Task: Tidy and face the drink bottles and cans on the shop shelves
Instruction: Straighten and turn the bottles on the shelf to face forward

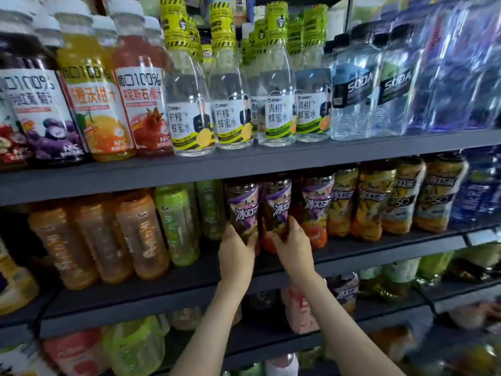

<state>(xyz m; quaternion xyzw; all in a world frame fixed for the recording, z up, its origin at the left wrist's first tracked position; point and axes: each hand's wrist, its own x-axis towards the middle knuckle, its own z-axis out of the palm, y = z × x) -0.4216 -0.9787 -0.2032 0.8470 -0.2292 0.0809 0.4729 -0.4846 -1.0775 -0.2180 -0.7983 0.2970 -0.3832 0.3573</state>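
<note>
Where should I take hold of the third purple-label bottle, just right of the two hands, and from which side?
Probably by the lower body of the third purple-label bottle, coming from the front. Its cap is hidden behind the edge of the shelf above, and neighbouring bottles stand close on both sides.

A blurred white tag [483,236] shows at far right.

Your top shelf [271,156] carries juice bottles [97,104] at its left end, clear honey-water bottles [189,112] along the middle of its front edge and soda bottles [352,99] toward the right. On your middle shelf [379,248] stand orange bottles [141,234] at the left, then green bottles [176,223], purple-labelled tea bottles [241,210] and yellow-labelled bottles [371,202], with blue bottles [477,196] at the right end.
</note>
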